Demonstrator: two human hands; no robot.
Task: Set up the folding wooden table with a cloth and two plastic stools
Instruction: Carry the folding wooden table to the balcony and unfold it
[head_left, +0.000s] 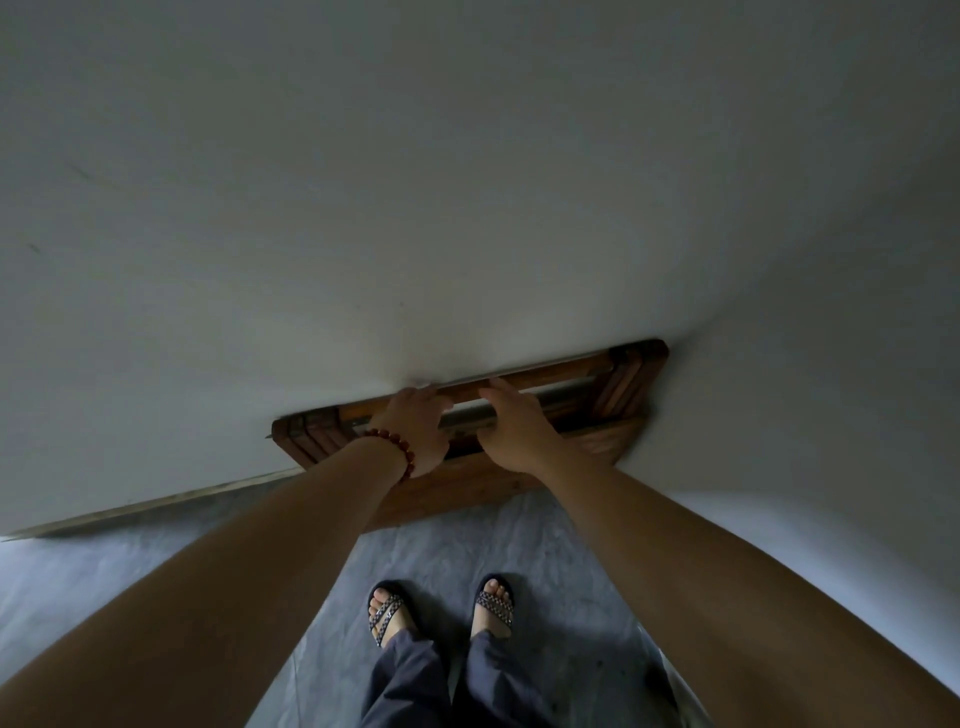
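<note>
The folded wooden table (613, 384) stands on edge against a white wall, seen from above, with its folded legs and rails facing up. My left hand (415, 431), with a red bead bracelet on the wrist, grips the top rail, fingers curled over it. Just to the right, my right hand (514, 421) lies on the same rail with its fingers reaching over the far edge. No cloth or stool is in view.
The white wall (467, 182) fills the upper view and bends into a corner (727, 322) at the table's right end. Grey marbled floor (441, 551) lies below. My sandalled feet (441, 608) stand close behind the table.
</note>
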